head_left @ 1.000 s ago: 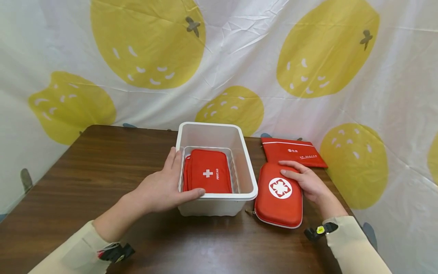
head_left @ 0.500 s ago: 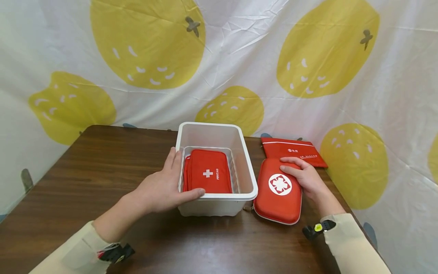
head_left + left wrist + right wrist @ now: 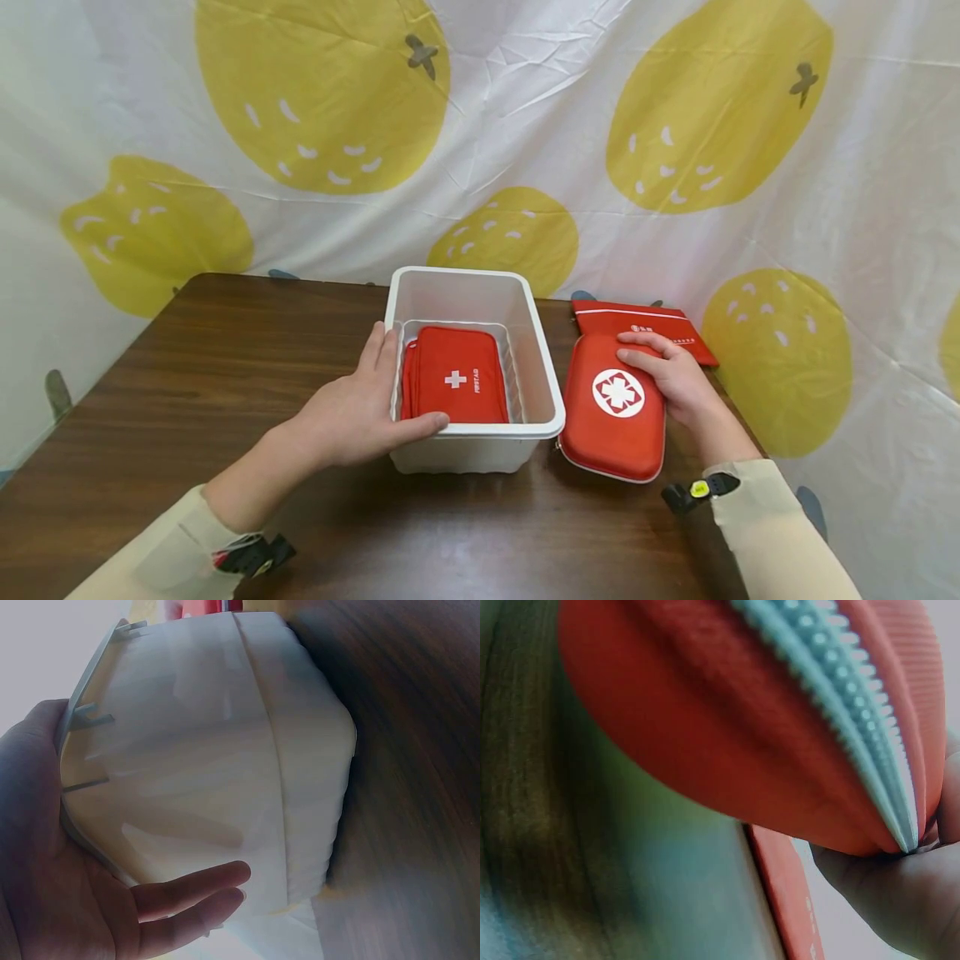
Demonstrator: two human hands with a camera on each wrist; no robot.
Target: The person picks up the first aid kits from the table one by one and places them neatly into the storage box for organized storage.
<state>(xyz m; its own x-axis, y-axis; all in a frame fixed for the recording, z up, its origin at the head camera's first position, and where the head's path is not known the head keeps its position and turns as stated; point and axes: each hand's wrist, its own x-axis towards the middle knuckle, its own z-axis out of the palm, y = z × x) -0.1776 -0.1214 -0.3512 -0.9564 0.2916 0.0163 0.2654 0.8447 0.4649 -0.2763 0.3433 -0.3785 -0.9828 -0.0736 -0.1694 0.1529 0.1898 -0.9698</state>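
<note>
A white plastic bin (image 3: 546, 400) stands mid-table with a soft red first-aid pouch (image 3: 457, 383) lying flat inside. My left hand (image 3: 360, 408) grips the bin's near-left corner, thumb along the front rim and fingers (image 3: 187, 889) up the left wall (image 3: 210, 772). To the right of the bin, my right hand (image 3: 667, 379) holds a red hard-shell first-aid case (image 3: 613, 412) with a white cross. The case is tilted up off the table, its white zipper edge (image 3: 855, 697) close in the right wrist view.
A flat red pouch (image 3: 652, 329) lies behind the case near the back right of the brown wooden table (image 3: 187, 392). A white cloth with yellow fruit shapes (image 3: 480, 125) hangs close behind and to the right.
My right hand has closed round the hard case, lifted its near end and drawn it back and upward. The left hand and bin have stayed put.
</note>
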